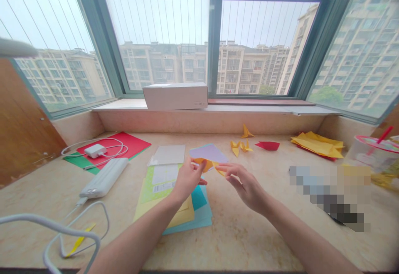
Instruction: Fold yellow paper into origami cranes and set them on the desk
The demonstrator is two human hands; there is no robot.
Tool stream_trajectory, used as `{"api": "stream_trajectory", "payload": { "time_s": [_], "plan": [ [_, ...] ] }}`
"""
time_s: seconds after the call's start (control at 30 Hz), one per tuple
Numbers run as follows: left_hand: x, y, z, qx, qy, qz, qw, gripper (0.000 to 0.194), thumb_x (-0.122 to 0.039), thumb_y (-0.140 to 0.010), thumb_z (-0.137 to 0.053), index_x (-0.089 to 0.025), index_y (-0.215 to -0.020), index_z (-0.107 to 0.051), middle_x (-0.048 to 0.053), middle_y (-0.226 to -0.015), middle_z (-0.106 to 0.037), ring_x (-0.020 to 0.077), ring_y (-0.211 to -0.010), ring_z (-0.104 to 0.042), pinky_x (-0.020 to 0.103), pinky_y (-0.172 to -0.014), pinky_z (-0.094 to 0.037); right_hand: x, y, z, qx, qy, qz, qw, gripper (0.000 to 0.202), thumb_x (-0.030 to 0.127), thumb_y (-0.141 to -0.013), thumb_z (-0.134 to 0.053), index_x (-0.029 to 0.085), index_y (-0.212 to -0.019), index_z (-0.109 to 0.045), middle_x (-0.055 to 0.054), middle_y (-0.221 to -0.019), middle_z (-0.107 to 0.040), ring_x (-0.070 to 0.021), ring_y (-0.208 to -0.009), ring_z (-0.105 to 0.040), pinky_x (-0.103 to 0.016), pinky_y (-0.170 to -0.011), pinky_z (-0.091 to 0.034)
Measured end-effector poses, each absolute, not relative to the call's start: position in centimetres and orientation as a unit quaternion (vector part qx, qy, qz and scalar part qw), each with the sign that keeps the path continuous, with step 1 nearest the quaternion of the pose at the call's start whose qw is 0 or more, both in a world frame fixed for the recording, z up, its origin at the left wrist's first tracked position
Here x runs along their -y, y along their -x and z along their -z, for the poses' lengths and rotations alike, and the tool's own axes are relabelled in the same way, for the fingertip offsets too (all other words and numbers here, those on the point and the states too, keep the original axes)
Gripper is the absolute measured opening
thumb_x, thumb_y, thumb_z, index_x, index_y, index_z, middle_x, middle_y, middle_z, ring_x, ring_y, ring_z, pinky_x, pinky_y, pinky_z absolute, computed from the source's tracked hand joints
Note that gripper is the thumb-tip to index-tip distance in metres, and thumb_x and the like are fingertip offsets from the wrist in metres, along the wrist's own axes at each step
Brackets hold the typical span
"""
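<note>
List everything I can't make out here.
All in the head view:
- Orange paper: full folded shape, partly hidden by the left hand.
- Dark item on the right: identity, masked by pixel blocks.
- Pale object, upper left: cut off by the left edge.
- Cup: cut off by the right edge.
- White box: print too small.

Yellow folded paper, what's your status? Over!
Left hand pinching yellow paper. Right hand, fingertips at its other end. Purple sheet close beyond, nothing seen between the hands. Over.
</note>
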State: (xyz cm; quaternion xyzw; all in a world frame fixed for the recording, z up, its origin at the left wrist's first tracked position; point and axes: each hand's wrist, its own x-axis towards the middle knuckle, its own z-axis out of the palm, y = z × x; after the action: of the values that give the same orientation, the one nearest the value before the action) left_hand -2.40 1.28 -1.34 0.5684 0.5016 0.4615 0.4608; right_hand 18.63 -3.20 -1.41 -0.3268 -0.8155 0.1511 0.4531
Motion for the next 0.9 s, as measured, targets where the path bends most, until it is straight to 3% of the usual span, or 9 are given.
{"api": "stream_trajectory", "payload": {
  "time_s": [0.2,0.3,0.43,0.6,0.7,0.9],
  "plan": [
    [-0.7,1.8,1.5,-0.479,-0.498,-0.429,0.582,0.043,-0.054,-0.084,-0.063,-0.015,-0.100,-0.055,0.008,-0.087,-0.070,0.0145,-0.053,-0.068,0.027,-0.054,-0.055,3.4,-18.2,1.7,0.840,0.303,-0.144,0.427,0.014,0.021,-0.100,-0.043,0.027,-0.104,-0.055,-0.008,-0.134,-0.062,-0.0208,-0.129,-0.053,-0.044,-0.104,-0.044],
    [-0.3,1.2,1.3,-0.379,-0.500,-0.458,0.630,0.033,-0.037,-0.087,-0.060,-0.015,-0.111,-0.059,0.012,-0.105,-0.070,0.0208,-0.081,-0.072,0.035,-0.074,-0.058,3.3,-18.2,1.7,0.847,0.308,-0.131,0.412,0.017,0.020,-0.100,-0.042,0.027,-0.108,-0.055,-0.008,-0.134,-0.061,-0.0212,-0.128,-0.053,-0.044,-0.104,-0.045],
    [0.3,0.8,0.6,-0.257,-0.523,-0.471,0.662,0.037,-0.022,-0.077,-0.065,-0.016,-0.114,-0.063,0.012,-0.117,-0.068,0.0270,-0.113,-0.062,0.041,-0.097,-0.049,3.0,-18.5,1.5,0.850,0.331,-0.098,0.397,0.022,0.022,-0.100,-0.041,0.027,-0.115,-0.056,-0.009,-0.132,-0.063,-0.0227,-0.125,-0.056,-0.045,-0.103,-0.044],
    [0.5,1.0,0.3,-0.188,-0.537,-0.454,0.686,0.032,-0.030,-0.082,-0.065,-0.015,-0.111,-0.067,0.013,-0.121,-0.067,0.0294,-0.119,-0.059,0.044,-0.104,-0.043,2.7,-19.0,1.2,0.854,0.341,-0.052,0.389,0.025,0.021,-0.100,-0.042,0.026,-0.120,-0.056,-0.010,-0.123,-0.067,-0.0242,-0.116,-0.061,-0.045,-0.098,-0.045],
    [0.5,0.9,0.7,-0.204,-0.540,-0.447,0.684,0.033,-0.037,-0.087,-0.065,-0.015,-0.111,-0.067,0.014,-0.121,-0.067,0.0291,-0.118,-0.060,0.045,-0.105,-0.043,2.8,-19.2,1.1,0.851,0.338,-0.045,0.399,0.019,0.022,-0.100,-0.044,0.025,-0.113,-0.058,-0.009,-0.112,-0.070,-0.0232,-0.106,-0.064,-0.042,-0.093,-0.047],
    [0.7,0.7,1.0,-0.227,-0.520,-0.437,0.698,0.034,-0.034,-0.086,-0.068,-0.014,-0.114,-0.068,0.013,-0.118,-0.069,0.0289,-0.114,-0.062,0.046,-0.104,-0.045,2.7,-19.0,1.4,0.793,0.394,-0.022,0.465,0.013,0.029,-0.098,-0.050,0.025,-0.092,-0.061,-0.005,-0.084,-0.068,-0.0226,-0.081,-0.063,-0.039,-0.079,-0.047]
  ]
}}
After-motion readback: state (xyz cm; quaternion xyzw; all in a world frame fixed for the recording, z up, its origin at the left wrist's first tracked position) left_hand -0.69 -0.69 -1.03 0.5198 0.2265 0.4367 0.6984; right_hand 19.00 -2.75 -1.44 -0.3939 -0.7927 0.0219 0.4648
